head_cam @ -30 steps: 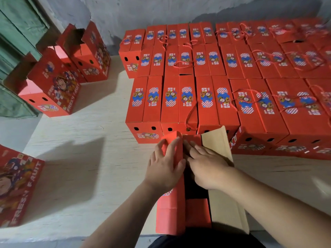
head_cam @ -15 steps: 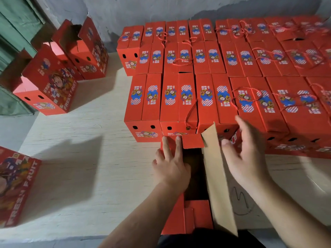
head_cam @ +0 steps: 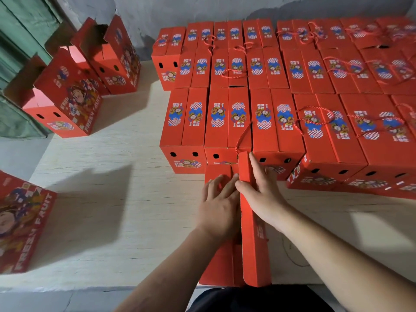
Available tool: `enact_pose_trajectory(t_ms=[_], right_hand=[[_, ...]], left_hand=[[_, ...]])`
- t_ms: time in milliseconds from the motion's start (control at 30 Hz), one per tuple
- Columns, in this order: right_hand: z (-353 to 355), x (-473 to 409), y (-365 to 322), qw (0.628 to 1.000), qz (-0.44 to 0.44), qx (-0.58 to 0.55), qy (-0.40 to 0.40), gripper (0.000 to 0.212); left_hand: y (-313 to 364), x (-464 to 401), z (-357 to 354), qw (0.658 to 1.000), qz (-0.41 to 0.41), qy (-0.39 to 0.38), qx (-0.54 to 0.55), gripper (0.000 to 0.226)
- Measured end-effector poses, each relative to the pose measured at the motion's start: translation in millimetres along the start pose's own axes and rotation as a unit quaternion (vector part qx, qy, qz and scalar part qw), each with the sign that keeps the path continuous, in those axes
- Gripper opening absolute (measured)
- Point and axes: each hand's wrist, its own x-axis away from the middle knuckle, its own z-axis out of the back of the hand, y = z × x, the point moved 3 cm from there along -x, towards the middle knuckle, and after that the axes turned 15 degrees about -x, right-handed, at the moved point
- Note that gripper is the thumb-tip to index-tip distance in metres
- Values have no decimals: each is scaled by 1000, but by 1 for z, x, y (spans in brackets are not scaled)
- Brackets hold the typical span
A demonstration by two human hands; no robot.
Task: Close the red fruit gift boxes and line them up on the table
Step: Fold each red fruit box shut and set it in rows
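Observation:
A red fruit gift box stands at the table's near edge, in front of the packed rows. My left hand lies flat on its left top flap, fingers straight. My right hand presses the right flap, which stands half folded, thumb against its inner side and fingers laid along its outer face. Behind it, several closed red boxes sit in tight rows, some with red rope handles lying on top.
Three open red boxes stand at the far left by a green wall. Another printed box sits at the near left edge. Bare pale wooden tabletop lies between them. A grey wall runs behind the rows.
My right hand came back from the right and swung the upright brown-backed flap over toward the middle, so its red face shows. My left hand stayed pressing the left flap.

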Motion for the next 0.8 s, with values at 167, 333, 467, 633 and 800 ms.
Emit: enact_pose_trajectory(t_ms=[167, 333, 467, 633, 800], right_hand=[[-16, -5, -6, 994, -10, 102, -36, 80], [-26, -6, -5, 987, -27, 155, 6, 77], [-32, -4, -3, 977, -25, 212, 26, 76], [-30, -4, 1, 959, -10, 281, 31, 69], [-32, -8, -4, 955, 13, 295, 31, 73]], left_hand=[[-15, 7, 4, 994, -6, 39, 103, 47], [-20, 18, 5, 971, 30, 120, 206, 35], [-14, 26, 11, 973, 59, 150, 163, 39], [3, 62, 10, 969, 100, 137, 181, 39], [27, 79, 11, 958, 142, 122, 215, 65]])
